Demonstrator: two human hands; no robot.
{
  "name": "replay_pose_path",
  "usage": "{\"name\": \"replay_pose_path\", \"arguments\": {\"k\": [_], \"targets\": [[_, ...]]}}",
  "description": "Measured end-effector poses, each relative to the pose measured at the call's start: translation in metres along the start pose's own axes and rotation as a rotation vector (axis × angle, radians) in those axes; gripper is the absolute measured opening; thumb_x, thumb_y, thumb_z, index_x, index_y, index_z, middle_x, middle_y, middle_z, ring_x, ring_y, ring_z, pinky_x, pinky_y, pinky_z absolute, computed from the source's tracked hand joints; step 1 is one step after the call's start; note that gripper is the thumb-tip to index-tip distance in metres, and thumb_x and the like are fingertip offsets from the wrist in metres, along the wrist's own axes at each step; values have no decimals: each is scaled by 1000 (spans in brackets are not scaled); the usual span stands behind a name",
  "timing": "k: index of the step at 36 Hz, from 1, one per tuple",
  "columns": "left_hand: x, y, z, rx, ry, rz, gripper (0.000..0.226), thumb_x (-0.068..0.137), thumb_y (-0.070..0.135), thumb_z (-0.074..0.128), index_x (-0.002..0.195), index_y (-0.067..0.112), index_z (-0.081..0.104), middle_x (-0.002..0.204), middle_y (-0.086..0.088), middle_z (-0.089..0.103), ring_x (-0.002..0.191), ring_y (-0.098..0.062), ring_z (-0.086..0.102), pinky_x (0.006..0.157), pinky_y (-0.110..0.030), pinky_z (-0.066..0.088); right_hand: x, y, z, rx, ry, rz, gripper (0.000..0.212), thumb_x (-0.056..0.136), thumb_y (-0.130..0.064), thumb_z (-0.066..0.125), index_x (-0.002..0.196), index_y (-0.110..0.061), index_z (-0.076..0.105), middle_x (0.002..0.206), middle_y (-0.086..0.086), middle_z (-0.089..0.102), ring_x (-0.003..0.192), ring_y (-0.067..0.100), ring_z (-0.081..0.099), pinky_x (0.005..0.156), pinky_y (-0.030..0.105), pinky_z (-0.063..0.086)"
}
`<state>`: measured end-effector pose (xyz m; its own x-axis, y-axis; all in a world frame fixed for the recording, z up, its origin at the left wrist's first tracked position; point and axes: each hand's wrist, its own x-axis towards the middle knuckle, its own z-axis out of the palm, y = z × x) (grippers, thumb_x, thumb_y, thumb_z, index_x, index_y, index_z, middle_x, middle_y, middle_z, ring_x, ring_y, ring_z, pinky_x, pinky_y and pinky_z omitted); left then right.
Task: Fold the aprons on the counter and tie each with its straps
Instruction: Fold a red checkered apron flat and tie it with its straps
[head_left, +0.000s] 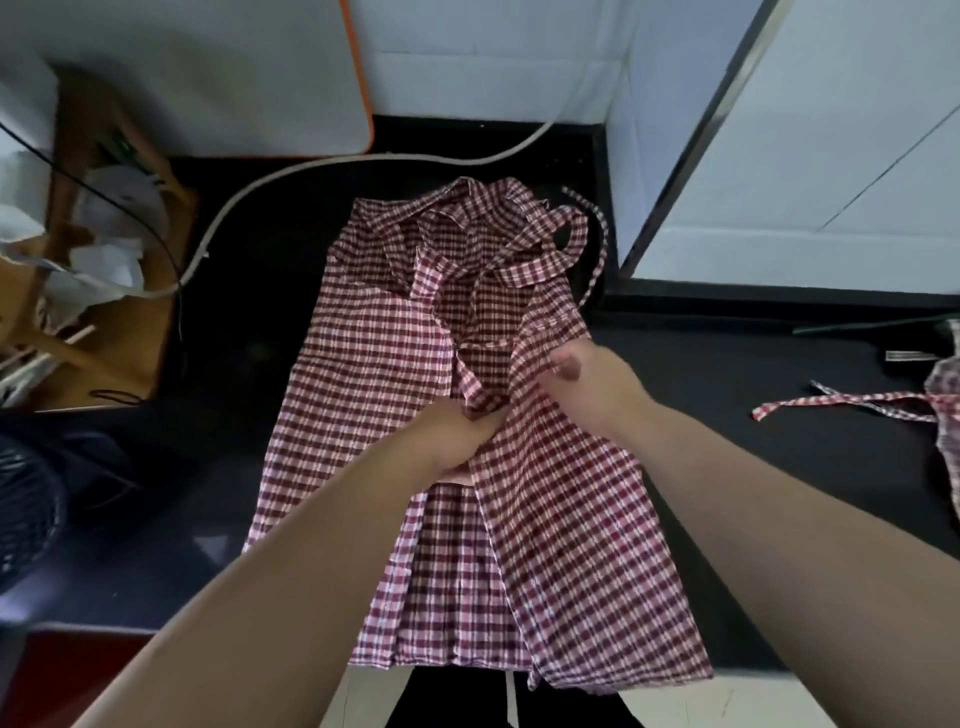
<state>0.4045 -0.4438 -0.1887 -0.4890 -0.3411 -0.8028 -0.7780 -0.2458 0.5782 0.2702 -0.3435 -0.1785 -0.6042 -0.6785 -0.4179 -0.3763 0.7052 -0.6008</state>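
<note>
Head view: a checked apron (374, 364) lies lengthwise on the black counter (727, 374), with its hem at the near edge and its straps (540, 249) bunched at the far end. Both hands meet at its middle. The left hand (457, 436) curls its fingers into the edge of the folded-over right side, and the right hand (587, 384) pinches that same flap just beyond. A second apron (948, 415) lies well apart — at the right.

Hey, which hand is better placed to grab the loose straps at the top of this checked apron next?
Probably the right hand: it sits higher on the apron, on the same side as the straps. The left hand lies lower, at the middle fold, gripping cloth.
</note>
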Motion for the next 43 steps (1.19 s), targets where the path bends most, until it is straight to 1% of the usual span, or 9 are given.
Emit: {"name": "replay_pose_path", "arguments": {"k": [7, 14, 19, 21, 23, 26, 31, 37, 43], "targets": [[-4, 12, 5, -513, -230, -105, 28, 91, 9, 61, 117, -1, 62, 110, -12, 71, 104, -25, 67, 91, -37, 54, -11, 6, 4, 175, -25, 51, 49, 95, -32, 54, 140, -20, 40, 134, 1, 52, 120, 19, 50, 92, 22, 34], [-9, 29, -13, -287, 353, 331, 28, 81, 5, 71, 101, 23, 67, 99, 3, 70, 91, -15, 69, 82, -30, 56, -11, 4, -3, 130, -42, 28, 59, 95, -32, 54, 147, -20, 30, 145, 1, 42, 129, 21, 44, 103, 29, 36], [-9, 60, -35, -14, 569, 643, 36, 87, 14, 68, 121, 26, 62, 117, 11, 63, 92, 0, 62, 75, -10, 52, -6, 8, 0, -101, -23, 107, 70, 89, -42, 59, 147, -25, 24, 145, 8, 35, 126, 31, 44, 106, 46, 39], [2, 57, -40, 246, 548, 590, 44, 89, 14, 65, 129, 32, 54, 130, 1, 55, 91, -7, 59, 68, -15, 52, -6, 12, 3, -166, -55, 144, 78, 86, -45, 62, 149, -27, 18, 148, 11, 27, 129, 34, 39, 107, 49, 37], [15, 46, -43, 491, 503, 381, 69, 89, 21, 66, 146, 30, 30, 144, -11, 36, 114, -26, 52, 86, -33, 52, -4, 14, 6, -107, -75, 162, 83, 85, -45, 64, 149, -28, 14, 151, 11, 19, 132, 35, 36, 109, 48, 35], [22, 27, -44, 463, 610, 199, 88, 87, 36, 68, 152, 20, 12, 148, -16, 25, 131, -36, 36, 101, -47, 41, -1, 13, 9, -107, -45, 144, 82, 85, -45, 63, 149, -28, 14, 153, 10, 15, 134, 33, 34, 109, 46, 35], [20, -1, -38, 403, 692, 151, 78, 82, 51, 68, 137, 13, 30, 137, -13, 42, 122, -32, 45, 99, -49, 45, 3, 9, 11, -82, -51, 177, 73, 90, -36, 61, 148, -27, 17, 145, 10, 29, 123, 31, 47, 102, 43, 41], [33, -3, -42, 684, 581, 125, 50, 92, 55, 50, 126, 19, 50, 122, -6, 60, 119, -28, 47, 101, -48, 32, 16, 5, 6, -6, 177, 133, 29, 99, -22, 48, 127, -15, 51, 118, 6, 61, 102, 23, 57, 83, 30, 44], [58, 33, -57, 552, 606, 217, 32, 97, 39, 49, 123, 21, 53, 113, -2, 62, 104, -28, 57, 98, -45, 42, 28, 0, 0, 11, 268, 65, 45, 98, -26, 46, 142, -20, 38, 151, 10, 25, 122, 29, 47, 94, 33, 40]]}}
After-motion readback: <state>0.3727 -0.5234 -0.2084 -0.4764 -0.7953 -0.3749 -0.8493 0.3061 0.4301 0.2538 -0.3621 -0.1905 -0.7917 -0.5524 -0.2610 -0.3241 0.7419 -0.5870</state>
